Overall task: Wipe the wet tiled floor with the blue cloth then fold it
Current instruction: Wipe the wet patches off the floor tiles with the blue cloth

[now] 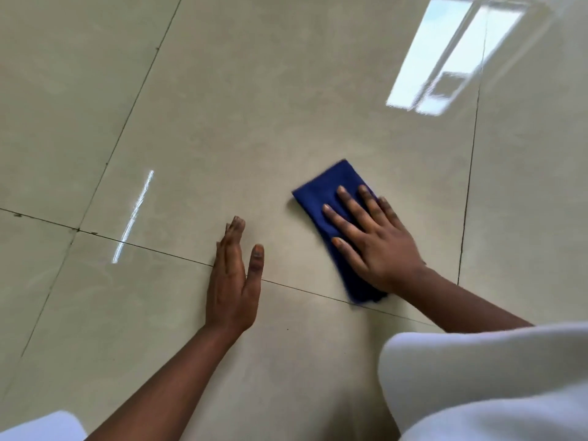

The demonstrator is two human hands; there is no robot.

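White fabric, smooth and pale, fills the lower right corner closest to the lens, and a smaller patch of the same pale cloth shows at the bottom left edge. Both bare forearms reach forward from between these patches over the glossy beige tiled floor, whose large square tiles are divided by thin dark grout lines.

Farther out, the right hand lies palm down on the dark blue cloth, its fingers straight and spread apart, pressing the fabric flat against the tile. That blue cloth is a folded, roughly rectangular pad lying on the floor right of centre; its far end sticks out beyond the fingertips and its near end shows below the heel of the hand, just over a grout line. Its outline is slightly blurred.

To the left of the cloth and apart from it, the left hand is turned on edge with the fingers straight and held together, the thumb standing off to the side; it grips nothing. Whether it touches the floor I cannot tell.

A bright window reflection shines on the tiles at upper right, and a thin white streak of light gleams at left.
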